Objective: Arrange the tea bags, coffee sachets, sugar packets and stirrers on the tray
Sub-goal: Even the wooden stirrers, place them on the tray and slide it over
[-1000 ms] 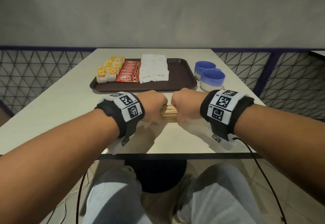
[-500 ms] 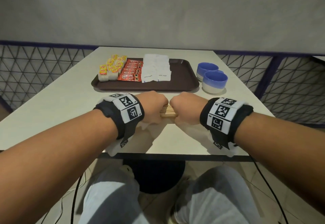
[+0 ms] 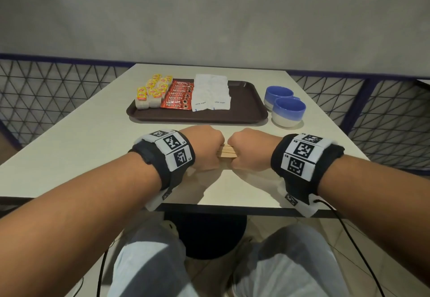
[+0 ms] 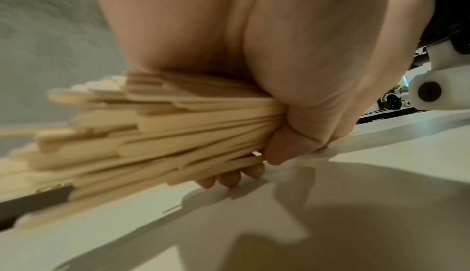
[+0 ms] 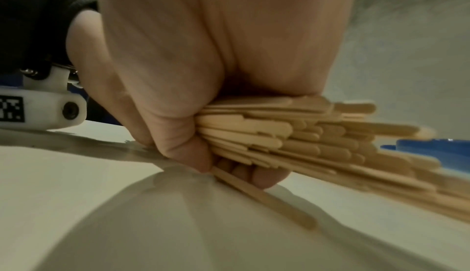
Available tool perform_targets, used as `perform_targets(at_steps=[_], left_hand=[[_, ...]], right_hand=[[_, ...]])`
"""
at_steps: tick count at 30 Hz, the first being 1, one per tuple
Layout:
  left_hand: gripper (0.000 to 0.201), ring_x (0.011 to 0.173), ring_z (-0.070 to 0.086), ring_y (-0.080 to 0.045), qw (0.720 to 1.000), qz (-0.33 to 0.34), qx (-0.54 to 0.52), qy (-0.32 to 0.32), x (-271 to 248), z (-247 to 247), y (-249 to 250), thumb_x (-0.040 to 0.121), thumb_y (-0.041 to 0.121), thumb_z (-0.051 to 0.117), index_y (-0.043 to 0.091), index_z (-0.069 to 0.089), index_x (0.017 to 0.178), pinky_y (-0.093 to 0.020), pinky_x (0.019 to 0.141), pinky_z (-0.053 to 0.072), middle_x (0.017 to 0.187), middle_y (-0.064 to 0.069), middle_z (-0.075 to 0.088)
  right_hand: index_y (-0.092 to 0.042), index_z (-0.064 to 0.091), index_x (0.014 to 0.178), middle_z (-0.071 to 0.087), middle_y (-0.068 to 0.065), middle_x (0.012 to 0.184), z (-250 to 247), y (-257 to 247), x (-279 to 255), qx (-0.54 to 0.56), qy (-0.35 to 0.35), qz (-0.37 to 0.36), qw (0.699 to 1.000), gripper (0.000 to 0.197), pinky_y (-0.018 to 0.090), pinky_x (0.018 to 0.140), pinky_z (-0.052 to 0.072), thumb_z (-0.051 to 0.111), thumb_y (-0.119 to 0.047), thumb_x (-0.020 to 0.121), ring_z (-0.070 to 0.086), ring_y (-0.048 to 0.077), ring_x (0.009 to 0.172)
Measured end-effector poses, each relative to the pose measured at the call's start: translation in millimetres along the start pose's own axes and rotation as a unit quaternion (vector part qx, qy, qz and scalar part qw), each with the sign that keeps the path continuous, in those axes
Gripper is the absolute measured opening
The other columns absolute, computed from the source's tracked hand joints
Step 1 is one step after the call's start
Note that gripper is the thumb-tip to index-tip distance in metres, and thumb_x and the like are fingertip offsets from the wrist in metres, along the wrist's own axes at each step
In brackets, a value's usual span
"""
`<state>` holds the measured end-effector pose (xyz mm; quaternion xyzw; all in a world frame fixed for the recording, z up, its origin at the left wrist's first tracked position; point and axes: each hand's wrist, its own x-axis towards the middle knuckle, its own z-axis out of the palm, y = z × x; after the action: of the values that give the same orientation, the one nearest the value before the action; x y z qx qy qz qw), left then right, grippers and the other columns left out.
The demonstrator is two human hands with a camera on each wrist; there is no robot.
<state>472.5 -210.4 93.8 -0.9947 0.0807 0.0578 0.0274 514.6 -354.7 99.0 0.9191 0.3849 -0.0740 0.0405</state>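
One pale table filled the middle of the head view, its far edge at 12 o'clock against a grey wall, with dark wire-mesh fencing on a blue frame to either side and a tiled floor below. On the table toward 12 o'clock lay a dark brown tray; across it from 9 o'clock toward 3 o'clock sat yellow-tagged tea bags, red coffee sachets and white sugar packets, leaving its 3 o'clock part bare. Two blue-and-white cups stood just beside the tray at its 3 o'clock side. Nearer than the tray, close to the table's 6 o'clock edge, a bundle of wooden stirrers ran with its long axis from 9 o'clock to 3 o'clock, low over the tabletop. The left hand was fisted round the bundle's 9 o'clock end and the right hand round its 3 o'clock end, knuckles nearly meeting. In the wrist views the stirrer ends fanned out unevenly past each fist, and one stirrer lay on the table under the right hand
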Motion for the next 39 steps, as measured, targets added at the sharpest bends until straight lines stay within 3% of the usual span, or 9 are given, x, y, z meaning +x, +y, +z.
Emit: perform_targets(at_steps=[10, 16, 21, 26, 28, 30, 34, 36, 39], left_hand=[[0.047, 0.065, 0.052, -0.015, 0.999, -0.022, -0.010, -0.032, -9, 3, 7, 0.095, 0.065, 0.053, 0.025, 0.044, 0.074, -0.029, 0.057, 0.035, 0.076, 0.001, 0.056], [0.030, 0.067, 0.056, -0.016, 1.000, -0.018, 0.018, -0.017, -12, -8, 1, 0.094, 0.047, 0.061, 0.018, 0.065, 0.095, -0.029, 0.058, 0.039, 0.078, 0.000, 0.060], [0.022, 0.072, 0.060, -0.022, 0.992, -0.042, 0.091, 0.081, -30, -46, -6, 0.083, 0.041, 0.068, 0.022, 0.062, 0.092, -0.030, 0.060, 0.042, 0.077, 0.001, 0.058], [0.052, 0.080, 0.062, -0.024, 0.979, -0.092, -0.020, 0.179, -60, -101, -46, 0.064, 0.067, 0.074, 0.028, 0.064, 0.098, -0.032, 0.063, 0.045, 0.082, 0.006, 0.064], [0.057, 0.094, 0.065, -0.020, 0.950, -0.065, -0.184, 0.245, -71, -111, -60, 0.066, 0.069, 0.066, 0.031, 0.067, 0.108, -0.036, 0.079, 0.053, 0.096, 0.009, 0.068], [0.056, 0.104, 0.067, -0.021, 0.872, -0.031, -0.356, 0.336, -71, -115, -66, 0.078, 0.062, 0.062, 0.026, 0.065, 0.121, -0.043, 0.093, 0.055, 0.110, 0.006, 0.070], [0.046, 0.101, 0.072, -0.024, 0.703, 0.004, -0.575, 0.417, -55, -125, -52, 0.088, 0.052, 0.050, 0.020, 0.060, 0.119, -0.041, 0.085, 0.060, 0.115, -0.003, 0.069], [0.055, 0.101, 0.073, -0.028, 0.682, 0.029, -0.610, 0.402, -48, -129, -38, 0.090, 0.055, 0.045, 0.013, 0.061, 0.121, -0.035, 0.075, 0.058, 0.121, -0.014, 0.069], [0.051, 0.081, 0.071, -0.034, 0.710, 0.050, -0.605, 0.358, -42, -121, -18, 0.106, 0.046, 0.040, 0.003, 0.062, 0.121, -0.041, 0.074, 0.054, 0.112, -0.024, 0.071]], right_hand=[[-0.018, 0.066, 0.109, 0.069, 0.004, 0.096, 4, -1, -3, 0.046, -0.020, 0.000, 0.999, 0.028, 0.043, 0.082, 0.057, 0.063, -0.038, 0.089, 0.065, 0.023, 0.085], [-0.019, 0.064, 0.115, 0.066, 0.001, 0.106, 9, -4, -7, 0.093, 0.032, -0.030, 0.995, 0.026, 0.036, 0.081, 0.052, 0.066, -0.034, 0.094, 0.060, 0.021, 0.092], [-0.021, 0.061, 0.091, 0.065, -0.002, 0.086, -13, -8, -8, 0.182, 0.038, -0.028, 0.982, 0.012, 0.028, 0.064, 0.046, 0.070, -0.029, 0.091, 0.061, 0.018, 0.078], [-0.007, 0.060, 0.093, 0.061, 0.005, 0.070, -32, -5, -11, 0.330, 0.053, -0.010, 0.942, 0.032, 0.029, 0.060, 0.054, 0.074, -0.035, 0.091, 0.057, 0.015, 0.056], [-0.002, 0.060, 0.101, 0.061, 0.012, 0.074, -34, -8, -11, 0.400, 0.060, 0.000, 0.915, 0.037, 0.037, 0.067, 0.059, 0.077, -0.032, 0.089, 0.059, 0.020, 0.060], [0.005, 0.059, 0.110, 0.058, 0.016, 0.079, -34, -18, -8, 0.485, 0.091, -0.003, 0.870, 0.041, 0.044, 0.072, 0.060, 0.078, -0.023, 0.087, 0.057, 0.024, 0.066], [0.010, 0.057, 0.098, 0.056, 0.013, 0.078, -37, -49, 3, 0.567, 0.161, -0.041, 0.807, 0.030, 0.035, 0.069, 0.057, 0.076, -0.010, 0.086, 0.057, 0.018, 0.066], [0.011, 0.058, 0.100, 0.061, 0.020, 0.081, -29, -64, 8, 0.580, 0.160, -0.039, 0.798, 0.028, 0.040, 0.070, 0.059, 0.074, -0.006, 0.086, 0.059, 0.022, 0.071], [0.016, 0.057, 0.095, 0.058, 0.020, 0.076, -4, -76, 9, 0.611, 0.123, -0.016, 0.781, 0.027, 0.041, 0.066, 0.052, 0.070, -0.007, 0.089, 0.057, 0.028, 0.073]])
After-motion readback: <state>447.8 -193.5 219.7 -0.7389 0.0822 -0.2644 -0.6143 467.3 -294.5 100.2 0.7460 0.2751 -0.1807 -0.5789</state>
